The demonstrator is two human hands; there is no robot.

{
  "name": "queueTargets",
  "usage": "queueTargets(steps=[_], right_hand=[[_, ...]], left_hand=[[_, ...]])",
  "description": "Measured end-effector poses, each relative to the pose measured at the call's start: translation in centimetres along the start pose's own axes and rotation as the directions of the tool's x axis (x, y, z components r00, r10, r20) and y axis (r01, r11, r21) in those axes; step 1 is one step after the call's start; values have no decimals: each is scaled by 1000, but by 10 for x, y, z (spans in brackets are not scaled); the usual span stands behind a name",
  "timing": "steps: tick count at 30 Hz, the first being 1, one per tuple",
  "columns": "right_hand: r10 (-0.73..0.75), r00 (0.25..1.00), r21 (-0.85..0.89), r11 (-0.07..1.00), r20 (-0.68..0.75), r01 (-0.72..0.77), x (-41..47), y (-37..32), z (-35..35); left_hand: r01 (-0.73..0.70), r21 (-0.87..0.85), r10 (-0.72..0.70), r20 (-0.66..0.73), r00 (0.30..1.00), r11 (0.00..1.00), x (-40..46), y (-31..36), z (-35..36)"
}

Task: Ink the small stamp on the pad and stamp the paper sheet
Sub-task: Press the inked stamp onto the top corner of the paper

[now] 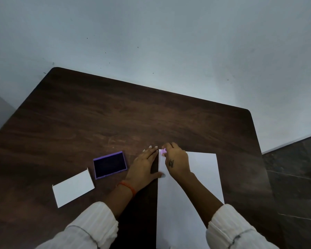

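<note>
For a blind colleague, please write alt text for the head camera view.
A right hand presses a small pink stamp onto the far left corner of a white paper sheet, while the left hand lies flat at its edge. An open purple ink pad sits left on the dark table.

Dim, soft and slightly blurred throughout; wide-angle bending curves the worktop [115, 114] edges; faint shadows, no glare.

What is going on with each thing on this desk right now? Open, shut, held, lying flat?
Ink pad: open, dark inked face up, untouched.
White lid: off the pad, lying flat to its left.
Small stamp: pinched in the right hand, at the sheet's far left corner.
Paper sheet: flat on the table, no print visible.
Left hand: flat on the table, thumb on the sheet's left edge.
</note>
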State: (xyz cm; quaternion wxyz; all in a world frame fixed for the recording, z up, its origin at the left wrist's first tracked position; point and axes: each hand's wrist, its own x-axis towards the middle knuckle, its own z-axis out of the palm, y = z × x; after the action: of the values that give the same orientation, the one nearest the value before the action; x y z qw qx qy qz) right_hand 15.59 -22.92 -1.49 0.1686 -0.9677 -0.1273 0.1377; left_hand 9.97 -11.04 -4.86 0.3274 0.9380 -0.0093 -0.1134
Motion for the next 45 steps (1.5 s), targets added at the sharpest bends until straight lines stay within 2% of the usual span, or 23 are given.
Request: queueTargets(steps=[5, 10, 20, 29, 35, 40, 43, 45], right_hand=[[0, 999, 37, 999, -33, 1, -3, -3, 2], [-135, 987, -2, 991, -84, 135, -5, -2, 2], [-161, 986, -57, 986, -38, 158, -1, -1, 0], [-175, 983, -73, 983, -53, 171, 1, 0, 2], [-259, 966, -126, 959, -23, 254, 1, 3, -2], [-381, 911, -224, 912, -157, 343, -4, 1, -3], [-416, 896, -288, 887, -156, 361, -5, 3, -1], [-386, 916, -258, 900, -105, 350, -3, 4, -2]], left_hand=[[1, 2, -1, 3, 1000, 1000, 1, 0, -1], [-20, -23, 19, -8, 1000, 1000, -1, 2, -3], [-25, -35, 25, -13, 1000, 999, -2, 3, -4], [-55, -39, 54, -30, 998, 998, -1, 0, -1], [-49, -39, 48, -30, 998, 998, 0, -4, 3], [-59, -48, 57, -44, 997, 997, 0, -5, 5], [-50, -53, 49, -30, 998, 997, 0, -5, 4], [-49, -47, 49, -19, 999, 998, -1, -2, 1]])
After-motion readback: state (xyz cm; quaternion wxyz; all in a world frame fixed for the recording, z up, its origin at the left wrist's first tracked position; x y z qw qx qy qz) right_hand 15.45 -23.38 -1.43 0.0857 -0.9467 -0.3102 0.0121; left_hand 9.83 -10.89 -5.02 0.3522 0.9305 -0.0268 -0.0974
